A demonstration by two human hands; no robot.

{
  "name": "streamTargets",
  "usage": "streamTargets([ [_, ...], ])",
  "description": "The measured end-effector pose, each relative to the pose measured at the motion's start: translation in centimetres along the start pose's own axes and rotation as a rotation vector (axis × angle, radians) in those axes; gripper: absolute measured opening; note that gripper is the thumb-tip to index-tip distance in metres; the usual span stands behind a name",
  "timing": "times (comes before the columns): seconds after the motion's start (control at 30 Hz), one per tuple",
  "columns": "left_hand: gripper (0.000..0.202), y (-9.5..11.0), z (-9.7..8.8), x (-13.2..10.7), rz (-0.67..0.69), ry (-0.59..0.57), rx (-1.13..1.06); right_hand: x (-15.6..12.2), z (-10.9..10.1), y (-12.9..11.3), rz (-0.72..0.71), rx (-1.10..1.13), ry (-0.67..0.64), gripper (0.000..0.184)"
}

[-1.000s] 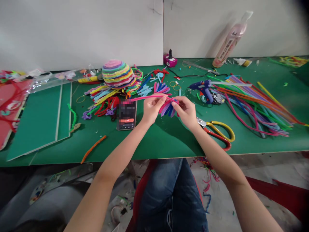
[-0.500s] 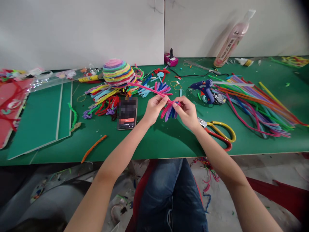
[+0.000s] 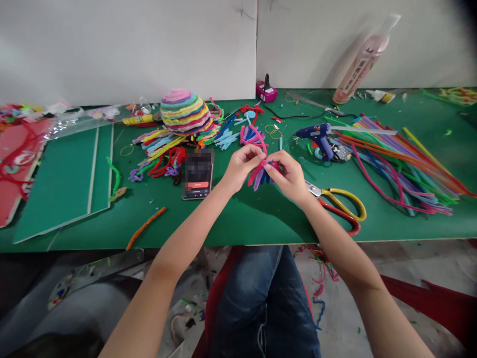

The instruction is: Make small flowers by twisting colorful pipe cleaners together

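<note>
Between my hands, over the green table, is a small bundle of pink, purple and blue pipe cleaners (image 3: 256, 179). My left hand (image 3: 244, 166) is closed, pinching a long pink pipe cleaner (image 3: 262, 136) where it meets the bundle; its free end sticks up and away from me. My right hand (image 3: 288, 175) pinches the bundle from the other side, its fingers hiding part of it. Just behind lies a similar pink, purple and blue bundle (image 3: 250, 135). Scissors (image 3: 341, 204) with one yellow and one red handle lie partly under my right forearm.
A striped pipe-cleaner dome (image 3: 185, 113) sits at the back beside loose pieces. A phone (image 3: 197, 174) lies left of my hands. To the right are a blue glue gun (image 3: 321, 139), long pipe cleaners (image 3: 402, 164) and a pink bottle (image 3: 365, 59). A green board (image 3: 63, 179) lies left.
The long pink pipe cleaner, stretched out to the left before, now bends upward near the bundle. My left hand has moved slightly right, closer to my right hand.
</note>
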State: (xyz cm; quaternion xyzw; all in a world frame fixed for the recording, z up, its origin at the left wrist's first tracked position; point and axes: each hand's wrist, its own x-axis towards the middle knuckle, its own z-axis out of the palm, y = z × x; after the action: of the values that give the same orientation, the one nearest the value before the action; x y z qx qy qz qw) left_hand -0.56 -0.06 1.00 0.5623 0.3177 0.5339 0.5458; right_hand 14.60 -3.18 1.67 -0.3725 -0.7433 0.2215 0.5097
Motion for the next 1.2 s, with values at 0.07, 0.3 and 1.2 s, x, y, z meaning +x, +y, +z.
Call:
streamTargets([
  [0.07, 0.027, 0.3, 0.1, -0.1, 0.085, 0.05, 0.092, 0.1, -0.2, 0.1, 0.0, -0.035, 0.035, 0.016],
  [0.3, 0.033, 0.1, 0.2, -0.6, 0.237, -0.05, 0.24, 0.1, -0.9, 0.8, 0.01, -0.116, 0.167, 0.019],
  [1.2, 0.021, 0.9, -0.5, -0.5, 0.601, -0.045, 0.691, 0.5, -2.5, 1.1, -0.189, -0.544, 0.059, 0.022],
])
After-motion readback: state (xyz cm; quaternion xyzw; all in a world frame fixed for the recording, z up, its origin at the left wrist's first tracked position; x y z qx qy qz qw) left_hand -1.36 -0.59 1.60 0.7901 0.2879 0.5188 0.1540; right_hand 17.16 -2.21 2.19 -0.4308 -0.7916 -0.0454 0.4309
